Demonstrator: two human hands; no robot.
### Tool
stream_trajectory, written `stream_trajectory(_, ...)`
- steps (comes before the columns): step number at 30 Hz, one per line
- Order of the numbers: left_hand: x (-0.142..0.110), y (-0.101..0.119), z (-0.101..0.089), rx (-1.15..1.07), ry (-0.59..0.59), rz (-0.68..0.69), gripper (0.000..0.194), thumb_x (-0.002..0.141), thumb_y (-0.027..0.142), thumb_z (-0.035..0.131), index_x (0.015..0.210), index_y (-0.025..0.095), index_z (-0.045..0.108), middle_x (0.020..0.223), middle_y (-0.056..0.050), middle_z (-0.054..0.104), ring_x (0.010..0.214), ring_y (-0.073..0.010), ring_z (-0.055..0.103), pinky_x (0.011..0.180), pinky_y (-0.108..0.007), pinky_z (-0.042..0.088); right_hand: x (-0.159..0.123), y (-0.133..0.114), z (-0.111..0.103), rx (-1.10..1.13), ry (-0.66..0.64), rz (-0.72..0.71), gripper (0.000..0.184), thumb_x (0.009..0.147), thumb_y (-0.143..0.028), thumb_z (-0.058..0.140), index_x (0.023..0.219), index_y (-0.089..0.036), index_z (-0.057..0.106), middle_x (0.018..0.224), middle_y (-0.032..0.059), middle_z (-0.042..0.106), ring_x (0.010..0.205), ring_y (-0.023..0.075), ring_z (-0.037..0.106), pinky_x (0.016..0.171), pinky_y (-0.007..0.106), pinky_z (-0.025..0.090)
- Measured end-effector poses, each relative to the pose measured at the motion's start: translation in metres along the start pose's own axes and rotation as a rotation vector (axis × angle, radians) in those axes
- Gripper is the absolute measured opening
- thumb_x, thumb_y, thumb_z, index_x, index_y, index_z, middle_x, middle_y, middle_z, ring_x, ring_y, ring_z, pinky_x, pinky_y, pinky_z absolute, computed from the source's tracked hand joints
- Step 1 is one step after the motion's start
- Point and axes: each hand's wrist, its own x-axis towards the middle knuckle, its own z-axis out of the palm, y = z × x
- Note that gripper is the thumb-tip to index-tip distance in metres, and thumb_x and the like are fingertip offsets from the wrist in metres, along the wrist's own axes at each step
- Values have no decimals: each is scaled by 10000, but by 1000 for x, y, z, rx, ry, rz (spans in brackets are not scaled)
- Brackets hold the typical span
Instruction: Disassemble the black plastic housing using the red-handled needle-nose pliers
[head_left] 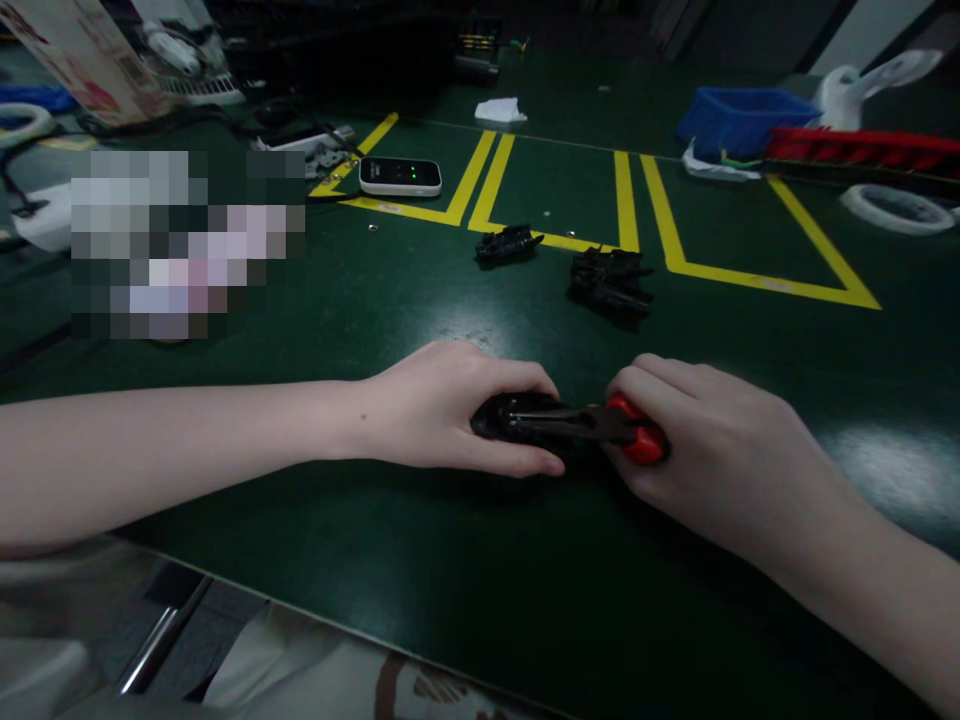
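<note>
On the dark green desk [450, 560], the left hand [450, 405] lies curled over a small black plastic part [517, 420], its fingers closed around it and pressing it down on the desk surface. The right hand [712, 450], just at 3 o'clock from the left, is closed around the red handle of a tool [637, 435], whose dark shaft runs toward 9 o'clock and meets the black plastic part between the two hands. The part thus sits near the middle of the view, gripped from the left and touched by the tool from the right. At 12 o'clock from the hands, well apart, lie two more clusters of black plastic pieces [607, 282] near the yellow tape lines [626, 200]. Farther toward 11 o'clock rests a dark flat device with a white rim [400, 176]. At 1 o'clock stands a blue plastic bin [739, 115], and a white tape roll [896, 208] lies at 2 o'clock.
</note>
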Motion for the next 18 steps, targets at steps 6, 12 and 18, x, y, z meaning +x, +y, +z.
stream_trajectory(6,-2,0,0,-2,-5,0,422,935,550,718,1126,175,759,817,-17,751,671,-148,617,612,-249,382,0,1,0,-46,51,-54,94,815,-154,537,790,-236,499,718,35,551,608,182,510,523,302,386)
stream_trajectory(12,-2,1,-1,2,-7,-7,430,923,569,727,1078,171,771,778,-13,734,632,-139,586,599,-254,365,0,2,0,-78,71,-83,87,839,-151,524,814,-232,506,743,48,570,633,199,546,544,316,417)
stream_trajectory(18,-1,1,-1,-20,-5,11,422,938,529,730,1163,171,725,872,-22,759,712,-155,645,620,-247,402,-1,3,1,7,33,-35,101,806,-159,530,786,-241,475,721,35,557,599,181,519,514,300,397)
